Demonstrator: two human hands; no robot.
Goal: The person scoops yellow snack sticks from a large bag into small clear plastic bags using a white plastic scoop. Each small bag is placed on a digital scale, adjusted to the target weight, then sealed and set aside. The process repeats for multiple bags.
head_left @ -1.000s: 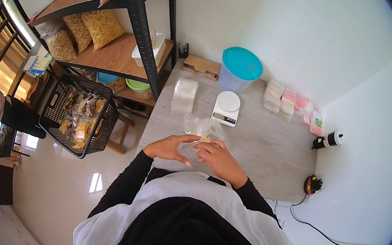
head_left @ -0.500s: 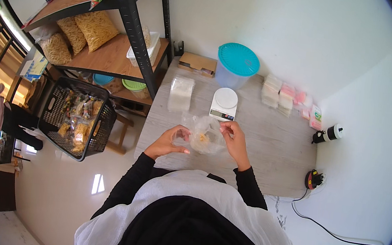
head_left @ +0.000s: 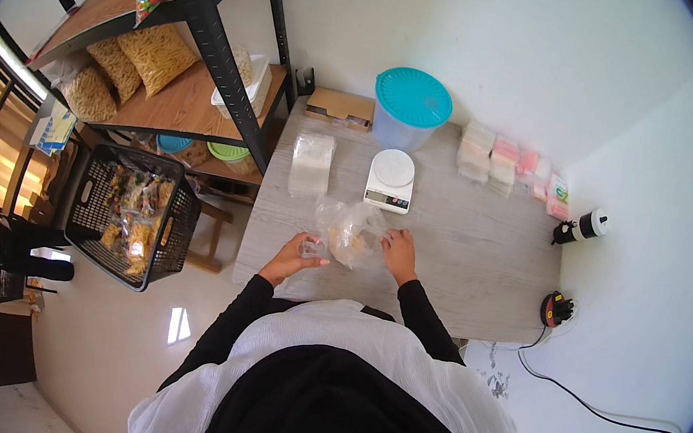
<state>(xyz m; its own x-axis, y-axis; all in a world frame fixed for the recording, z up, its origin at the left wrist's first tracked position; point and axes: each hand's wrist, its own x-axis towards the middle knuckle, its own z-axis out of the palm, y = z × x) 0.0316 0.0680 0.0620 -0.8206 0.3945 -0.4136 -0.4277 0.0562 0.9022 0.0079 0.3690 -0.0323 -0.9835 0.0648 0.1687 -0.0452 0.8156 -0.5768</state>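
A clear plastic bag (head_left: pixel 350 239) with some yellowish snack pieces in its lower part sits near the front of the table, between my hands. My left hand (head_left: pixel 293 260) curves its thumb and fingers around a small, clear cup-like thing (head_left: pixel 313 249) at the bag's left side. On the other side, my right hand (head_left: pixel 399 256) pinches the bag's edge between thumb and fingers. Just beyond the bag stands a white kitchen scale (head_left: pixel 391 179) with nothing on its round plate.
Behind the scale is a tall tub (head_left: pixel 412 108) with a turquoise lid. A stack of clear bags (head_left: pixel 311 165) lies left, more packs (head_left: pixel 488 154) at the back right. A black basket (head_left: pixel 135 212) of filled snack bags stands left, below a shelf (head_left: pixel 175 96). A black-and-white bottle (head_left: pixel 580 230) lies right.
My right hand has come a little left and nearer, closer to my left hand. The bag has shifted shape between them. The whole view has turned slightly.
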